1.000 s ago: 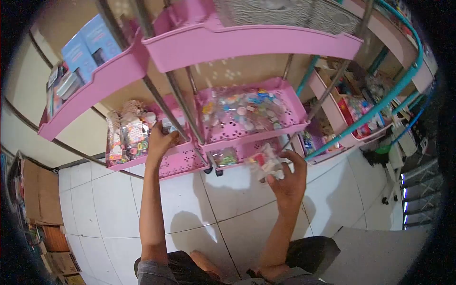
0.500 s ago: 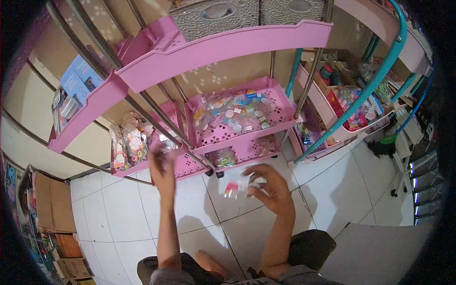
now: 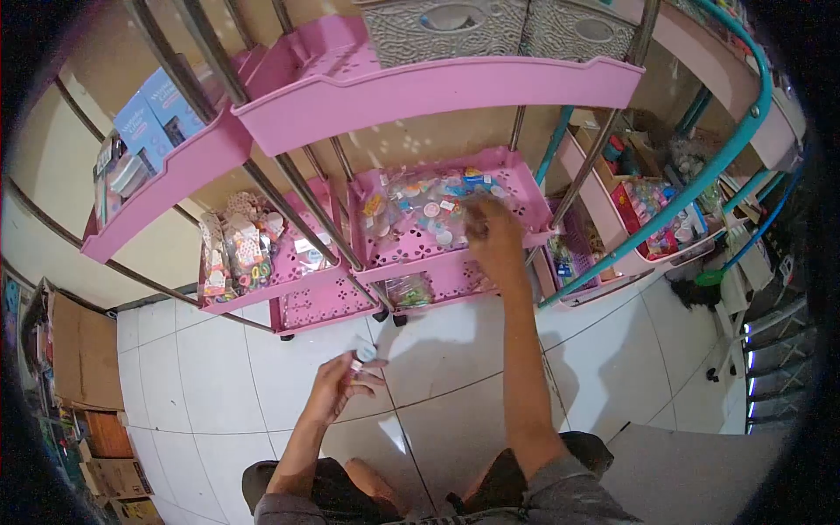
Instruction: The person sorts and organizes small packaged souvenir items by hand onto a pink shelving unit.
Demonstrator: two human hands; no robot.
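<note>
R hand (image 3: 496, 234), approx 2 o'clock, is blurred & hides pt of the packets (image 3: 433, 208); can't tell if it grips one. Sm. packet (image 3: 365, 352) in L hand (image 3: 331, 385), 7 o'clock: contents & label too sm. to ID. Silver boxes (image 3: 446, 31), 12 to 1 o'clock, cut off by top edge. Blue boxes (image 3: 144, 127), 10 o'clock, partly behind a metal post (image 3: 179, 74).
</note>
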